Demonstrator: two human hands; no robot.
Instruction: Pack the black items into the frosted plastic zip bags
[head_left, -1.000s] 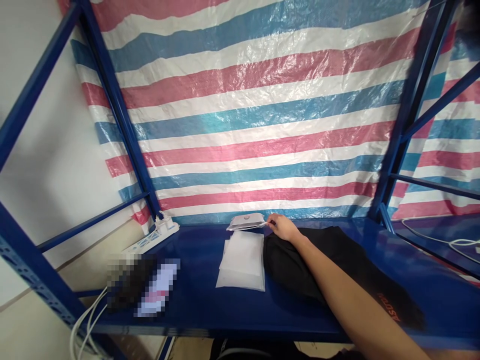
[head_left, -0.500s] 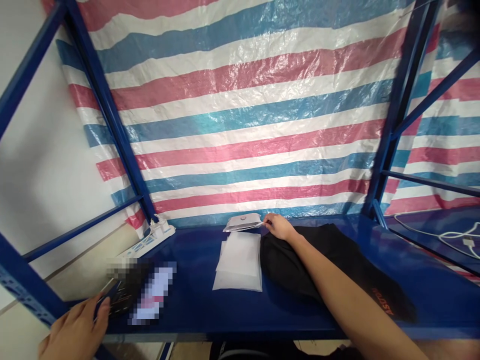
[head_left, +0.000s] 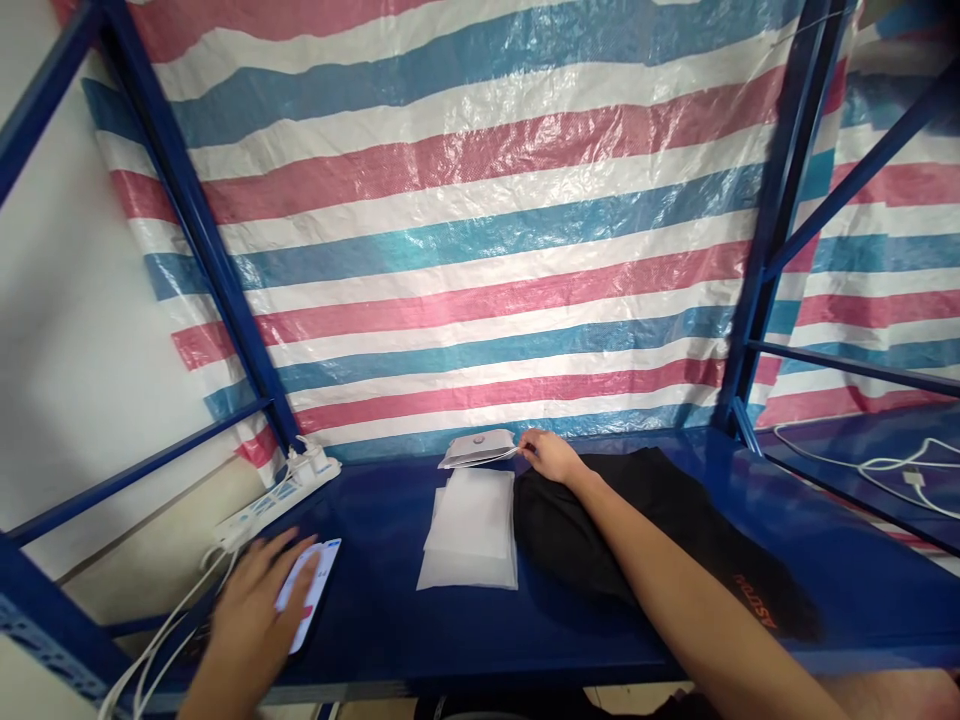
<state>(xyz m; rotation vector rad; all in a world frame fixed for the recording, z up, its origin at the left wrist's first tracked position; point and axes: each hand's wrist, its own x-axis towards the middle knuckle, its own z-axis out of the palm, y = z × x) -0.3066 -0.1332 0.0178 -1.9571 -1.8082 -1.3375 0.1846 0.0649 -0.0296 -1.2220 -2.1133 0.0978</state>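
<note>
My right hand (head_left: 551, 457) pinches the right edge of a flat white packet (head_left: 477, 446) with a small round mark, lying at the back of the blue shelf. In front of that packet lie several thin, translucent white sheets or bags (head_left: 471, 525), overlapping. A black garment (head_left: 645, 520) with orange lettering spreads under my right forearm. My left hand (head_left: 259, 605) is over a phone (head_left: 319, 590) with a lit screen, fingers spread and a little blurred. The hand covers part of the phone, and whether it touches the screen I cannot tell.
A white power strip (head_left: 277, 500) with plugs lies at the left edge, its white cables (head_left: 161, 635) running down the front. Blue metal posts (head_left: 739, 330) and a striped plastic sheet (head_left: 487, 240) bound the shelf (head_left: 390, 620). Another white cable (head_left: 911, 478) lies at right.
My left hand has moved right from the dark object at the left front to over the phone, its fingers spreading. My right hand keeps its pinch on the packet. The view has shifted slightly.
</note>
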